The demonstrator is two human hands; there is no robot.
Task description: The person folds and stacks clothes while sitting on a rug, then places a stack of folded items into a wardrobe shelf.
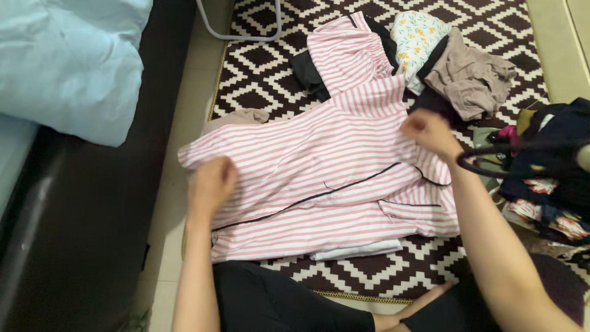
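A pink and white striped shirt (319, 172) with thin black piping lies spread flat on a dark brown and white patterned rug (258, 61). My left hand (212, 181) is closed on the shirt's left edge. My right hand (427, 132) pinches the fabric near the shoulder, where a striped sleeve (347, 52) stretches away from me. A folded white cloth (356, 251) peeks out under the shirt's near edge.
Beyond the shirt lie a floral cloth (418, 37), a taupe garment (470, 77) and a black one (307, 74). A heap of dark and patterned clothes (547, 178) sits at the right. A dark sofa (80, 209) with a light blue blanket (67, 61) runs along the left.
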